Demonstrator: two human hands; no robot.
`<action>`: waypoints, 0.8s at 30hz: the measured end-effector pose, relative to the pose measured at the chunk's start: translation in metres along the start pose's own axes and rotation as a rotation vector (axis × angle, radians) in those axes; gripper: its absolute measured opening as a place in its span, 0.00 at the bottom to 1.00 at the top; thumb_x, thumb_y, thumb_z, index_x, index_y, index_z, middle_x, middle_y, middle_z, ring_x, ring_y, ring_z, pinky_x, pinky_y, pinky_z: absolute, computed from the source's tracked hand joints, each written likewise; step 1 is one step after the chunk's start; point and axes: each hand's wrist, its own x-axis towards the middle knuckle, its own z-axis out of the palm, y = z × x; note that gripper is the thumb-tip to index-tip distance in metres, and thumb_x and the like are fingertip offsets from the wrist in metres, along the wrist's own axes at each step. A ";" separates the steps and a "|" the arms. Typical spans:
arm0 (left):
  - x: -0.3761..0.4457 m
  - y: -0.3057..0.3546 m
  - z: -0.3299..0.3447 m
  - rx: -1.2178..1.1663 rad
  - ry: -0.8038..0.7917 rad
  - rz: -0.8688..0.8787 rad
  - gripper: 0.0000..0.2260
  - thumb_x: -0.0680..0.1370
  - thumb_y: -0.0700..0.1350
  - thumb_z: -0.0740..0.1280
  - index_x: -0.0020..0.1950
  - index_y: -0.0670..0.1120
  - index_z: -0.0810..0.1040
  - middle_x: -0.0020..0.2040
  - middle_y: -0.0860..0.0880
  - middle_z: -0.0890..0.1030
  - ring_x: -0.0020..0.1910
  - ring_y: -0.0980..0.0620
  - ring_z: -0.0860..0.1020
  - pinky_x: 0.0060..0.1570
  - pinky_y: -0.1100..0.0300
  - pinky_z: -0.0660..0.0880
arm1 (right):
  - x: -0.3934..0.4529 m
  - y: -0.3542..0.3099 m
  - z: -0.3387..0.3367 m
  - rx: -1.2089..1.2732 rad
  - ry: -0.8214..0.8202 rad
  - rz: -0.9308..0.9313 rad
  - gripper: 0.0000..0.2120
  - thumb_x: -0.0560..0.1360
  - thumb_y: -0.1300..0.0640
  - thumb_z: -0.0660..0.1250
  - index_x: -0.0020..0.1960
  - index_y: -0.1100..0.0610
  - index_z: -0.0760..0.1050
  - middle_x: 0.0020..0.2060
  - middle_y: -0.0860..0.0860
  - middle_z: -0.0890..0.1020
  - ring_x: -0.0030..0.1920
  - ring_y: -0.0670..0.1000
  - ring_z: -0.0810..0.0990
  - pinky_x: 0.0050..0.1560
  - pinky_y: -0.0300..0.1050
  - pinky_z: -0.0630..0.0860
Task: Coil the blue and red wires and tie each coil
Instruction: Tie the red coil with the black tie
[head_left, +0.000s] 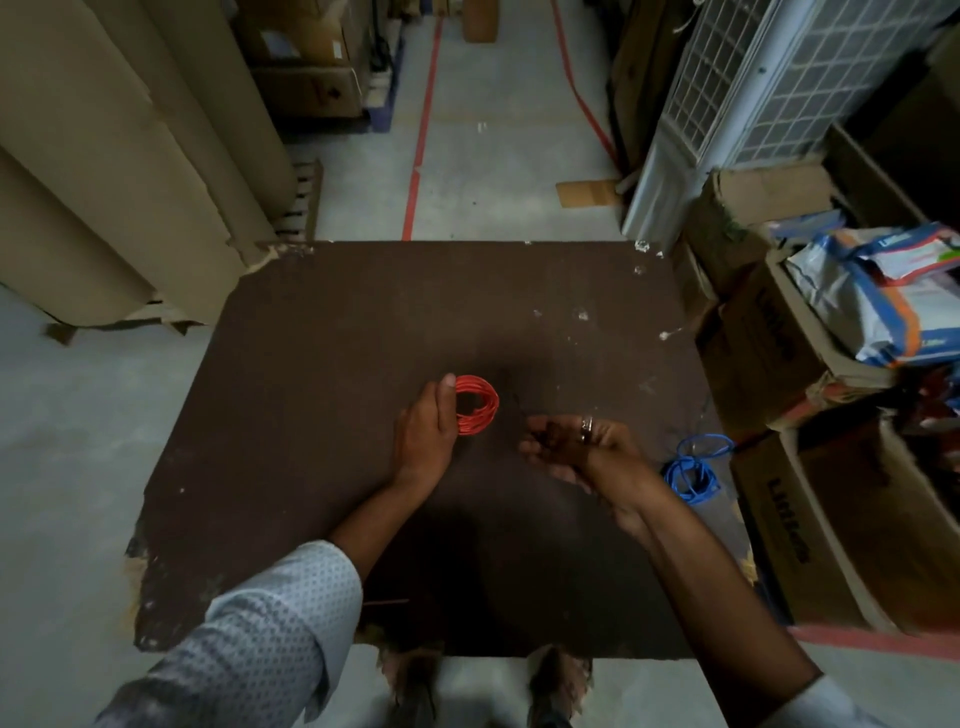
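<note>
A red wire coil (480, 404), wound into a small ring, is held just above the middle of the dark brown table (322, 395). My left hand (426, 431) grips its left side, thumb on top. My right hand (576, 441), wearing a ring, hovers to the right of the coil with fingers loosely curled; something thin and dark may lie in it, but I cannot tell. A blue wire coil (693, 475) lies loosely wound at the table's right edge, a loop of it sticking out, apart from both hands.
Cardboard boxes (769, 364) with packets stand against the table's right side. Tall brown cardboard sheets (130, 171) lean at the left. Beyond the table runs a concrete floor aisle with red lines (421, 135). My shoes (415, 680) show below the near edge.
</note>
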 end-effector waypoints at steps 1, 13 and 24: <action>0.004 0.004 -0.003 0.002 0.014 0.014 0.31 0.81 0.62 0.48 0.49 0.40 0.80 0.47 0.39 0.84 0.48 0.38 0.83 0.50 0.44 0.77 | -0.004 -0.005 0.005 -0.027 -0.021 -0.032 0.13 0.74 0.76 0.66 0.54 0.64 0.82 0.44 0.59 0.86 0.43 0.49 0.86 0.52 0.42 0.83; 0.027 0.030 -0.044 0.004 0.045 0.090 0.26 0.82 0.63 0.47 0.43 0.45 0.74 0.36 0.44 0.79 0.38 0.40 0.80 0.42 0.43 0.76 | -0.011 -0.029 0.044 -0.461 -0.050 -0.498 0.11 0.76 0.70 0.69 0.38 0.58 0.81 0.28 0.51 0.82 0.30 0.45 0.80 0.32 0.40 0.78; 0.020 0.031 -0.060 0.020 0.022 0.110 0.27 0.82 0.64 0.46 0.43 0.45 0.74 0.35 0.46 0.77 0.35 0.45 0.79 0.40 0.44 0.76 | 0.007 -0.033 0.075 -0.432 -0.022 -0.457 0.12 0.78 0.66 0.69 0.37 0.57 0.80 0.25 0.50 0.82 0.27 0.46 0.79 0.28 0.38 0.76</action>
